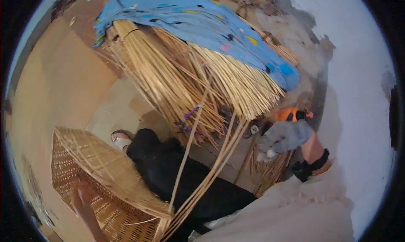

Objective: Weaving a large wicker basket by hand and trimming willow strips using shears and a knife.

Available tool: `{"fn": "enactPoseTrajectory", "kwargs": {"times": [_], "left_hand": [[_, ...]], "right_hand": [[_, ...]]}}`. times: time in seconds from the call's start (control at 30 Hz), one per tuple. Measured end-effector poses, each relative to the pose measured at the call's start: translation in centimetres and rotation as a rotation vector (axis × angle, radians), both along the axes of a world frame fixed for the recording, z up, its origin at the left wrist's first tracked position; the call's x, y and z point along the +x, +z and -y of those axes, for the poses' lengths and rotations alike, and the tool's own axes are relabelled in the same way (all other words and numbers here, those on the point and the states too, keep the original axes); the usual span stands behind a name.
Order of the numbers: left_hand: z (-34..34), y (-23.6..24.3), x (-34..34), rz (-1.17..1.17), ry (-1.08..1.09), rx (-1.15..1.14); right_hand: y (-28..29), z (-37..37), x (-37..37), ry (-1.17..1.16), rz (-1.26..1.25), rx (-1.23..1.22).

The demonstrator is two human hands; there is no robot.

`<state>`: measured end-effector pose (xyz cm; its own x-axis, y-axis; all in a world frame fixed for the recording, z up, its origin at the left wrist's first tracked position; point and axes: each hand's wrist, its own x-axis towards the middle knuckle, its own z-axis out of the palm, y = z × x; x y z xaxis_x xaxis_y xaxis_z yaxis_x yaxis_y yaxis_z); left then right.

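Note:
A long woven basket (105, 208) with angled sides lies at lower left. My bare left hand (81, 199) reaches into it, fingers extended against the weave and apparently holding nothing. Several loose pale strips (211, 174) rise diagonally from the basket's near end across my dark-trousered leg (177, 178). My right hand (283, 138), in a grey glove, is at the right, just below an orange-and-black tool (289, 114) and over darker sticks; whether its fingers grip anything is unclear.
Large bundles of split cane (156, 77) lie ahead, partly under a blue patterned cloth (177, 9). A white wall (363, 94) stands at the right. A purple-handled tool (190, 113) is among the cane ends. My sandalled foot (119, 139) is on the floor.

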<state>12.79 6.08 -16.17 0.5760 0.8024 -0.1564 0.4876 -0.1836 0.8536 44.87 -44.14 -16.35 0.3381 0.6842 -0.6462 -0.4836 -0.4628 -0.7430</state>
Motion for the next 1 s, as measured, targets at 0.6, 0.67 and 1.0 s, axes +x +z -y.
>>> {"fn": "enactPoseTrajectory", "kwargs": {"times": [0.6,0.67,1.0], "left_hand": [[20.3,0.9,-0.2,-0.992,-1.142,0.936],[22.0,2.8,0.0,-1.095,-1.106,1.054],[23.8,1.0,3.9,-0.992,-0.752,0.644]], "right_hand": [[-53.8,35.6,-27.0,0.151,0.904,-1.005],[-52.6,23.8,-18.1,-0.035,0.622,-1.01],[-38.4,15.4,3.1,-0.097,0.681,-0.565]]}}
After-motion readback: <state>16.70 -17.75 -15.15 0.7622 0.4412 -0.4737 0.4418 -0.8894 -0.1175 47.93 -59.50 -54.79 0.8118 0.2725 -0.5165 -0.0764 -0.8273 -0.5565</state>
